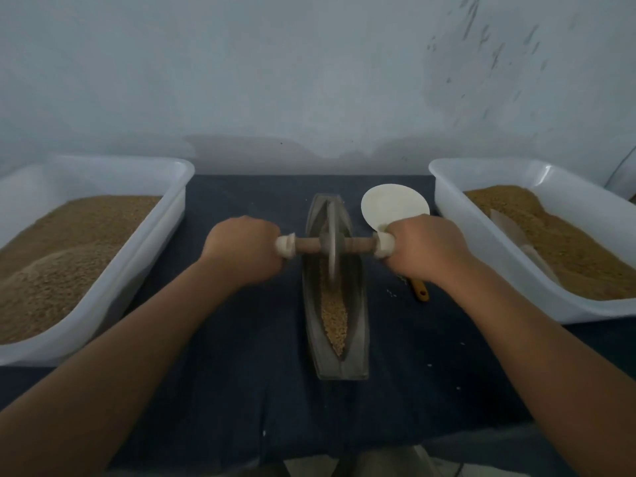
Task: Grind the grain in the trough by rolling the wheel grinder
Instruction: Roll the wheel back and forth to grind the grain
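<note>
Both hands are clamping the axle ends of the wheel grinder (332,246): left hand (242,249) and right hand (425,247) set apart, wheel between them. It is standing in the far half of the trough (358,325); the grain (334,315) is lying mostly in the near half.

Risk, as I'm judging it: an uneven push tilting the wheel up the trough wall and spitting grain out, or an over-long stroke running it off the pointed end.

Dark cloth (241,373) is covering the table, stray grains on it. White tubs of grain are flanking the trough, left tub (151,242) and right tub (457,215). A white dish (392,204) is sitting behind the right hand. Pale wall (309,80) behind, scuffed.
</note>
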Action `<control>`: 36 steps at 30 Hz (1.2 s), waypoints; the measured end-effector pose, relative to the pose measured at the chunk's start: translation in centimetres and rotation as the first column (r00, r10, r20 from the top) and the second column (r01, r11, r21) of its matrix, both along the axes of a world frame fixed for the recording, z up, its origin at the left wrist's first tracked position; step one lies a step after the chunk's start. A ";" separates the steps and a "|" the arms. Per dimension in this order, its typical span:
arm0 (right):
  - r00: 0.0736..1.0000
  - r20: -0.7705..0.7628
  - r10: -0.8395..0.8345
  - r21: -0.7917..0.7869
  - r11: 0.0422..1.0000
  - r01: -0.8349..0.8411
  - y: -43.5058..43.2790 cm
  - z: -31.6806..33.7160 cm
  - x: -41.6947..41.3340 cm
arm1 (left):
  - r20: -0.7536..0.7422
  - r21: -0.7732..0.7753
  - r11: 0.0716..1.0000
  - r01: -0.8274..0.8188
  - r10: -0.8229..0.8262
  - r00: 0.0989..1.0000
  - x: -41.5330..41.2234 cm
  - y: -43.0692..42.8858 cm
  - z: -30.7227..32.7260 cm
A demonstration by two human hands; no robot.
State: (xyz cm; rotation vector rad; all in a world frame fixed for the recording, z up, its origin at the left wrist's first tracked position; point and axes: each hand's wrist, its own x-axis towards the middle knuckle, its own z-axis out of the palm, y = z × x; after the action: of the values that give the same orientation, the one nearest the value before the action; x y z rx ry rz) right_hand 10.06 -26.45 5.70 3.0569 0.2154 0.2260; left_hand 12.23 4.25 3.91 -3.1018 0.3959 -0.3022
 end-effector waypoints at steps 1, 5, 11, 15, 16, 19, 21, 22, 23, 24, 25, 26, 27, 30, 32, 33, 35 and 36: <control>0.999 0.027 0.045 -0.015 0.999 -0.045 -0.4 -0.2 -1.6 | 0.025 0.008 1.000 0.026 -0.026 0.999 -1.7 0.6 -0.5; 0.951 0.210 0.228 0.016 0.971 -0.237 -1.0 -0.3 -7.1 | 0.229 -0.007 0.989 0.149 -0.144 0.963 -8.0 2.4 -1.8; 0.990 0.138 0.039 0.005 0.999 -0.040 -0.3 -1.3 -1.3 | 0.140 -0.027 1.000 -0.009 0.012 0.990 -2.6 0.2 -0.8; 0.995 0.069 -0.071 0.064 0.996 0.066 0.4 -1.0 2.8 | 0.062 -0.010 0.999 -0.044 0.045 0.997 2.3 -1.5 1.7; 0.997 0.038 -0.069 0.076 0.995 0.066 0.4 -1.0 2.8 | 0.043 0.009 1.000 -0.028 0.028 0.999 2.4 -1.5 2.1; 1.000 -0.007 -0.007 0.074 0.997 0.007 -0.7 -1.5 -0.3 | 0.048 0.073 0.997 0.028 -0.031 0.998 -0.1 -0.6 1.5; 0.997 0.034 0.069 0.062 0.996 -0.071 -1.5 -1.9 -3.5 | 0.135 0.097 0.992 0.084 -0.097 0.986 -3.2 0.4 0.1; 0.992 0.051 0.113 0.085 0.990 -0.117 -1.8 -1.8 -5.0 | 0.182 0.104 0.988 0.118 -0.135 0.974 -4.8 0.9 -0.4; 0.986 0.073 0.150 0.111 0.981 -0.158 -2.0 -1.7 -6.1 | 0.227 0.105 0.984 0.143 -0.164 0.960 -5.9 1.4 -0.8; 0.980 0.096 0.175 0.122 0.975 -0.186 -2.1 -1.7 -6.5 | 0.263 0.098 0.983 0.154 -0.175 0.949 -6.4 1.7 -1.1; 0.978 0.107 0.180 0.110 0.975 -0.191 -2.1 -1.8 -6.2 | 0.268 0.087 0.985 0.150 -0.168 0.949 -6.3 1.9 -1.3; 0.981 0.107 0.162 0.088 0.981 -0.172 -1.8 -1.7 -5.5 | 0.247 0.072 0.988 0.139 -0.153 0.957 -5.7 1.9 -1.4; 0.986 0.112 0.127 0.071 0.988 -0.136 -1.4 -1.6 -4.4 | 0.204 0.054 0.992 0.113 -0.121 0.971 -4.7 1.5 -1.3; 0.994 0.107 0.010 0.060 0.998 -0.017 -0.4 -1.5 0.4 | 0.115 0.009 1.000 -0.010 0.009 0.993 0.1 -0.2 -0.2; 0.992 0.117 -0.041 0.049 0.998 0.036 0.1 -1.3 3.1 | 0.074 -0.004 0.999 -0.054 0.054 0.996 2.7 -1.0 0.6; 0.992 0.115 -0.052 0.042 0.998 0.048 0.3 -1.1 3.9 | 0.058 -0.012 0.998 -0.060 0.060 0.997 3.3 -1.2 0.8; 0.996 0.070 -0.046 0.029 0.999 0.044 0.5 -0.6 4.0 | 0.030 -0.020 0.998 -0.055 0.055 0.998 3.0 -1.0 0.7; 0.998 0.048 -0.028 0.021 0.999 0.027 0.3 -0.3 3.3 | 0.023 -0.017 0.999 -0.041 0.042 0.999 2.3 -0.7 0.5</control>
State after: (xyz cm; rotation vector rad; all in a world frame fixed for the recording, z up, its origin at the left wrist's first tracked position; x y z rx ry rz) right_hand 13.32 -26.10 5.38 3.0682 0.1686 0.3020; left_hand 14.49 3.58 4.36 -3.1145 0.3297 -0.3424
